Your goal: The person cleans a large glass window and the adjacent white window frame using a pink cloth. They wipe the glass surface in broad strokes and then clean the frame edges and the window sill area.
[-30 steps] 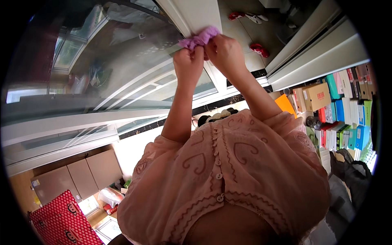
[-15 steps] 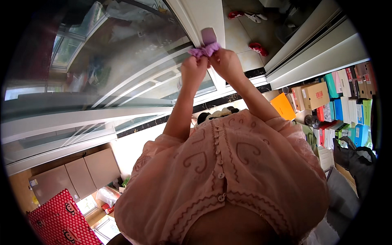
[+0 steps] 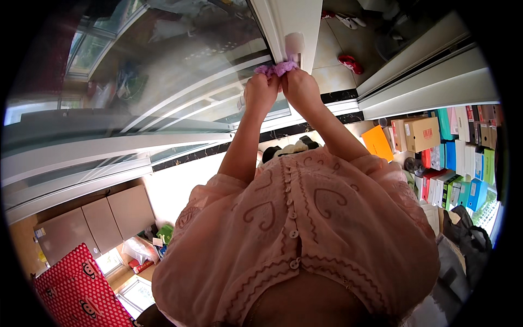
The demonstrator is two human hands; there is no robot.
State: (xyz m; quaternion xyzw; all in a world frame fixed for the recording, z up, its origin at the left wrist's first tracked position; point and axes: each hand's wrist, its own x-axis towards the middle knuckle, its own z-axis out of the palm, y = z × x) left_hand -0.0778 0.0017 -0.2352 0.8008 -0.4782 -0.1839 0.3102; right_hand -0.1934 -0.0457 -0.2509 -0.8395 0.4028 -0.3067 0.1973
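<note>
Stacked boxes (image 3: 460, 158) at right edge, standing on end: teal, white, green, blue, red. Two brown cardboard boxes (image 3: 417, 133) left of them, orange flat package (image 3: 377, 143) just beside. Red box with white dots (image 3: 79, 291) at lower left. Small items near it (image 3: 144, 256), possibly packets, too blurred.

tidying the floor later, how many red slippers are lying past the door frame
2 show: one red slipper on the tiles right of the white door frame, another near the top edge, partly cut off. More may be hidden.
</note>
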